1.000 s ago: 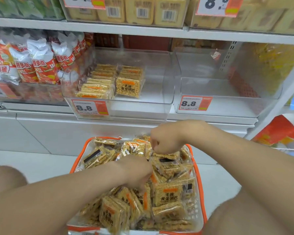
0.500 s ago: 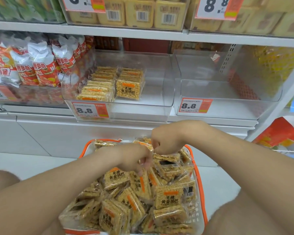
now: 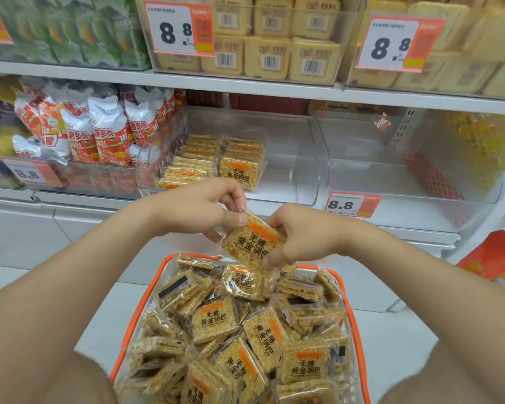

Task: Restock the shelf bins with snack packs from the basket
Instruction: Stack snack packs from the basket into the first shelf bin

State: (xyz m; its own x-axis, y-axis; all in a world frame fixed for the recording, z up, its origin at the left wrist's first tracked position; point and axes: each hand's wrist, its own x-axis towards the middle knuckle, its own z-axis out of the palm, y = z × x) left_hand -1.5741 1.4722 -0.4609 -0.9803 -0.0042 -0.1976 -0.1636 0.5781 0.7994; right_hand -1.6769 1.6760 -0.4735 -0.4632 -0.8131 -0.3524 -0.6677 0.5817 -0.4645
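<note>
You hold one pack (image 3: 250, 243) between your two hands, just above the far rim of the basket (image 3: 359, 330). Your left hand (image 3: 204, 208) pinches its upper left corner between thumb and fingers. Your right hand (image 3: 298, 237) grips its right edge, with fingertips curled round the lower corner. The pack is tilted with its label towards you, lifted off the heap (image 3: 245, 345) below.

There is one orange-rimmed basket. The heap fills it to the rim, and its packs overlap too much to count, though they are well over a dozen. They lie at every angle, some label up and some barcode up.

Beyond the basket, three clear bins stand side by side on one shelf. The left bin (image 3: 99, 179) holds red-and-white bags (image 3: 108, 135). The middle bin (image 3: 289, 176), straight beyond the basket, carries two rows (image 3: 213, 161) of the same packs, side by side in its left half. Its right half shows bare floor up to the side wall. The right bin (image 3: 405, 182) shows bare floor and has one 8.8 tag (image 3: 352, 204) on its front lip.

The front walls of the bins are low. The upper shelf (image 3: 245, 83) runs above them, leaving an open gap over each bin.
</note>
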